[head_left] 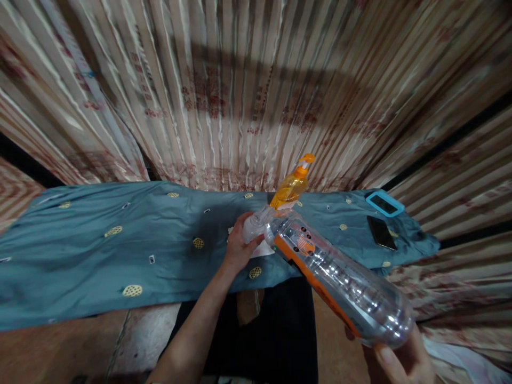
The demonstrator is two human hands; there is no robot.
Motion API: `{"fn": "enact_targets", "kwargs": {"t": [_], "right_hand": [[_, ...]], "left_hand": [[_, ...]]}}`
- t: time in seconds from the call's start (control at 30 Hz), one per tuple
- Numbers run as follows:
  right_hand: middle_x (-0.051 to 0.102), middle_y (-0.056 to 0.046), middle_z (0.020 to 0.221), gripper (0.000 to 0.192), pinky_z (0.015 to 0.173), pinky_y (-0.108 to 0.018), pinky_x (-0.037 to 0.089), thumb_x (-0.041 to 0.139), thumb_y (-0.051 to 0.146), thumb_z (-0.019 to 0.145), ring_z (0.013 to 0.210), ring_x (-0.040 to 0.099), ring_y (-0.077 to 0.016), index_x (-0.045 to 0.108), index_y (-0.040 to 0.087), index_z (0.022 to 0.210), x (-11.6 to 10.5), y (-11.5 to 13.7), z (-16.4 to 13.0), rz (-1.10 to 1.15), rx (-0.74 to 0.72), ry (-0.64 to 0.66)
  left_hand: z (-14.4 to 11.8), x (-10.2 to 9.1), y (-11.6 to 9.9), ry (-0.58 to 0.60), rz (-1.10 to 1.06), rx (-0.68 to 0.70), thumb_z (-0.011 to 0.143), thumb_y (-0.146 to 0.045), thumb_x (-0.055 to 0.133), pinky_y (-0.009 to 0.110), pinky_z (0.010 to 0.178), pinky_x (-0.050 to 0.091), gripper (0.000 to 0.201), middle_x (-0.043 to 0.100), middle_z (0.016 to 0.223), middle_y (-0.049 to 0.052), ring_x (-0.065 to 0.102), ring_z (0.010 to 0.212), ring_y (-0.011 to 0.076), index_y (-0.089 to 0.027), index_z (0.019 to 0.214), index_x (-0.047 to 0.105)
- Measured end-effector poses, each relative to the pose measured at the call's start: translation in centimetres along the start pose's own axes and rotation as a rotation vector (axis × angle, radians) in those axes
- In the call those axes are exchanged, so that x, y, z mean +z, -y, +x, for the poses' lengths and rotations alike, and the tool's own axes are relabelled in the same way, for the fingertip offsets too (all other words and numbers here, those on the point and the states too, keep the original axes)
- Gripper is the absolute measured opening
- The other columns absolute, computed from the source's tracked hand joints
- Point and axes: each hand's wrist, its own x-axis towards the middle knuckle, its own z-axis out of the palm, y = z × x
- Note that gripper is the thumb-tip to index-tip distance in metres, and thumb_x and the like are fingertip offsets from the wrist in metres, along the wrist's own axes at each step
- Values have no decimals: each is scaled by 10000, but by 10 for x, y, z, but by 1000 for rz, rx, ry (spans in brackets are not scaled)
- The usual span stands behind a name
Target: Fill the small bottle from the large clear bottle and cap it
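Note:
My right hand (400, 360) grips the base of a large clear plastic bottle (340, 277) with an orange label, held tilted with its neck pointing away from me. My left hand (240, 242) is closed around the bottle's neck and cap end (256, 224). The bottle hovers over the near edge of a teal cloth (100, 250) with yellow round motifs. Just behind the bottle's neck stands a yellow-orange pump bottle (292, 186) with an orange nozzle. Something white (264, 249) lies on the cloth under my left hand, mostly hidden.
A dark phone (382, 232) and a second device in a light blue case (384, 203) lie on the cloth at the right. Striped patterned curtains (240, 90) hang close behind and on both sides. Below the cloth's edge are a reddish floor (80, 346) and my dark clothing.

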Motion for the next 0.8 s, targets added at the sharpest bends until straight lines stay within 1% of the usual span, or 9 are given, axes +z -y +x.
{"fn": "enact_targets", "kwargs": {"t": [0.03, 0.1, 0.17, 0.27, 0.37, 0.43, 0.57, 0.67, 0.8], "right_hand": [[522, -128, 1576, 825, 1190, -643, 396, 765, 523, 820, 1473, 472, -417, 481, 292, 1559, 2, 3, 0, 16, 28, -22], [526, -132, 1568, 895, 1248, -671, 277, 812, 569, 741, 1503, 425, -438, 509, 281, 1533, 10, 13, -1, 62, 102, -97], [536, -151, 1549, 965, 1264, -690, 205, 846, 603, 666, 1509, 399, -466, 529, 256, 1509, 19, 25, -2, 84, 144, -148], [531, -170, 1543, 1019, 1257, -712, 177, 861, 622, 615, 1503, 389, -491, 528, 241, 1499, 28, 35, -3, 96, 164, -171], [516, -182, 1558, 1044, 1255, -718, 176, 865, 630, 608, 1511, 378, -495, 518, 237, 1511, 26, 32, -3, 96, 167, -176], [530, -169, 1550, 998, 1250, -719, 207, 846, 624, 651, 1500, 405, -480, 517, 251, 1516, 20, 23, -1, 75, 148, -152], [545, -138, 1543, 884, 1199, -710, 336, 791, 596, 751, 1451, 481, -449, 508, 289, 1531, 4, 2, 2, -1, 79, -90], [569, -139, 1519, 843, 1157, -671, 415, 768, 582, 789, 1412, 527, -435, 512, 283, 1535, -4, -9, 3, -16, 42, -69], [600, -124, 1484, 770, 1069, -607, 516, 766, 533, 819, 1347, 588, -407, 535, 305, 1518, -10, -17, 4, -28, 4, -34]], "left_hand": [[0, 0, 0, -2, -3, 2, 776, -392, 825, 439, 1020, 533, 600, 734, 1250, 92, 699, 1138, 304, -217, 1300, 590], [0, 0, 1, -5, -6, 10, 773, -392, 827, 441, 1033, 531, 602, 733, 1261, 93, 697, 1154, 305, -216, 1299, 591], [0, 0, 1, -7, -4, 15, 775, -387, 827, 439, 1044, 528, 598, 733, 1269, 91, 695, 1168, 304, -217, 1298, 591], [0, 0, 0, -6, 8, 6, 778, -384, 830, 440, 1049, 524, 596, 731, 1276, 90, 693, 1176, 305, -220, 1299, 592], [0, 0, -1, -1, 7, 0, 778, -386, 826, 445, 1047, 521, 597, 728, 1275, 92, 691, 1174, 308, -221, 1301, 588], [0, 0, -1, 4, -4, 5, 785, -384, 817, 443, 1047, 519, 592, 726, 1277, 95, 689, 1176, 306, -219, 1303, 584], [-1, 0, -2, 6, -7, 4, 787, -384, 820, 427, 1034, 527, 585, 732, 1260, 84, 695, 1157, 294, -225, 1299, 585], [0, -1, -3, 6, -8, 3, 784, -388, 823, 419, 1025, 535, 586, 730, 1257, 82, 696, 1149, 291, -225, 1296, 590], [0, -1, -3, 0, 2, 4, 775, -376, 835, 421, 1020, 541, 583, 734, 1249, 78, 700, 1144, 294, -228, 1288, 601]]}}
